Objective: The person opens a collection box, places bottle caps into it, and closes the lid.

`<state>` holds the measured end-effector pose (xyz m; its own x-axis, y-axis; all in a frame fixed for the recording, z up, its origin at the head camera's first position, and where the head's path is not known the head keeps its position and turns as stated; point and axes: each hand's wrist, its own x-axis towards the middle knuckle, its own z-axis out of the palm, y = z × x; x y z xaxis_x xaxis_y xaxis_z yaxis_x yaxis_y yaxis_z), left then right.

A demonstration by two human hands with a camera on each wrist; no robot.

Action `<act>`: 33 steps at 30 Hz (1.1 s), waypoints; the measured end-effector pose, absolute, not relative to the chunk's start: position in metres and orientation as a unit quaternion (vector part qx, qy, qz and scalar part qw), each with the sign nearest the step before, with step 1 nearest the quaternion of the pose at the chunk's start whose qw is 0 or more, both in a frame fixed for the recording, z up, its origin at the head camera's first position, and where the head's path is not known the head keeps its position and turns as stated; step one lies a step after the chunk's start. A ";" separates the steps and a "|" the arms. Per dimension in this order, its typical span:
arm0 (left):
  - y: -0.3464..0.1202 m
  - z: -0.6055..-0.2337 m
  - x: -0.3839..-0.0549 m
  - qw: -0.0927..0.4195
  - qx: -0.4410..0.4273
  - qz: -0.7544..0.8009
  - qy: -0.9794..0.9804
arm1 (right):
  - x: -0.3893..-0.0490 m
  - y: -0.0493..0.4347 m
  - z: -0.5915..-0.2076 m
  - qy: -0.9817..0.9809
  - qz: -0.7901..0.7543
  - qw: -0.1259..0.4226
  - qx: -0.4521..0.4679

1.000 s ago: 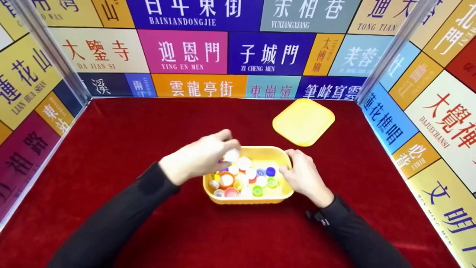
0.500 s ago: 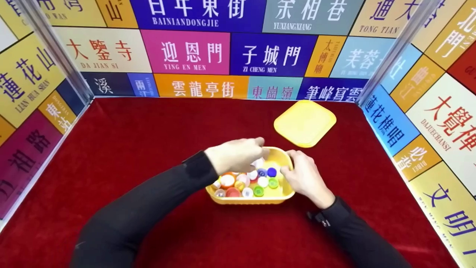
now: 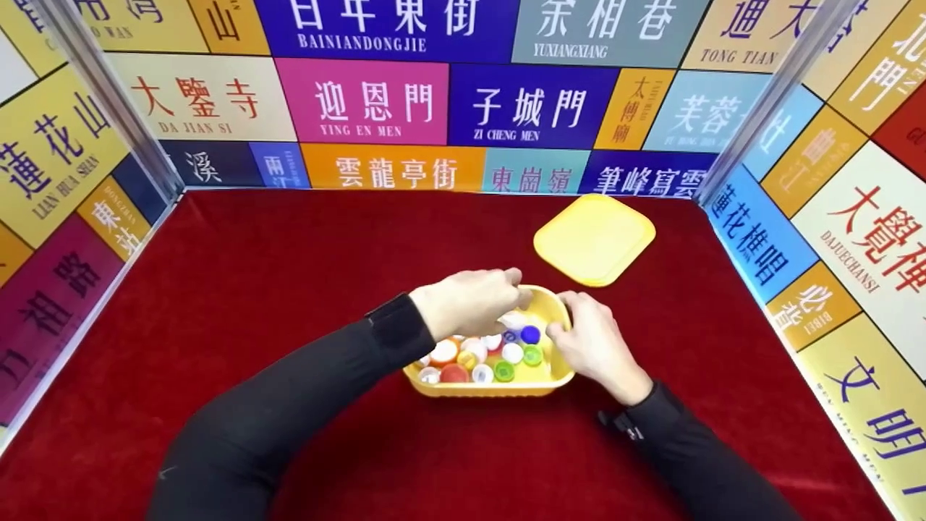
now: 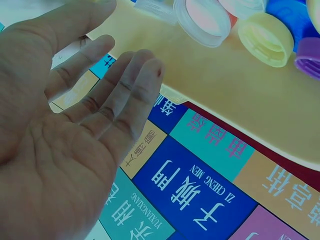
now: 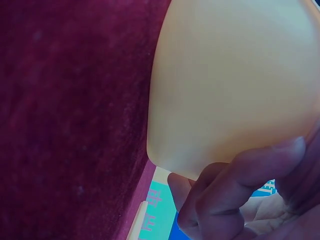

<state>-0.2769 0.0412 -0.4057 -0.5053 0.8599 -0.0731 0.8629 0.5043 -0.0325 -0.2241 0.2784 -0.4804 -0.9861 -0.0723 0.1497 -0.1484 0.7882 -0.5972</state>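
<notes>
A yellow plastic box (image 3: 492, 391) holding several bottle caps of mixed colours stands on the red cloth. My left hand (image 3: 474, 300) is over the box's far left part and hides some caps. In the left wrist view the left hand (image 4: 75, 120) has its fingers loosely bent with nothing between them, close to the box's inner wall (image 4: 220, 85). A white cap (image 3: 512, 320) lies just below its fingertips in the head view. My right hand (image 3: 597, 344) grips the box's right end, thumb at the rim. Curled fingers (image 5: 225, 195) lie against the outer wall (image 5: 225, 90) in the right wrist view.
A yellow lid (image 3: 595, 240) lies flat on the red cloth (image 3: 325, 239), behind and right of the box. Upright panels (image 3: 362, 101) with printed Chinese place names enclose the back and both sides, joined by metal corner posts (image 3: 752, 108).
My left hand has moved right across the box, and the white cap at its fingers is now low among the others. My right hand has stayed at the box's right end.
</notes>
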 end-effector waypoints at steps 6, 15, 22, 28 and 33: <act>0.036 -0.405 -0.277 0.032 0.487 -0.023 0.872 | -0.224 0.279 -0.479 -0.944 0.320 0.058 0.058; 0.024 -0.403 -0.275 0.024 0.474 0.000 0.880 | -0.225 0.278 -0.481 -0.945 0.318 0.059 0.055; -0.007 -0.406 -0.271 -0.023 0.443 0.069 0.893 | -0.225 0.279 -0.482 -0.945 0.319 0.057 0.053; -0.046 -0.413 -0.264 -0.108 0.383 0.129 0.908 | -0.225 0.279 -0.480 -0.945 0.318 0.056 0.056; -0.071 -0.423 -0.252 -0.112 0.287 0.204 0.929 | -0.224 0.280 -0.480 -0.945 0.318 0.052 0.054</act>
<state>-0.2517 -0.0709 -0.4235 -0.8103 0.4879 0.3246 0.5791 0.7515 0.3159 -0.2239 0.2796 -0.4797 -0.9888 -0.0693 0.1319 -0.1349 0.7923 -0.5950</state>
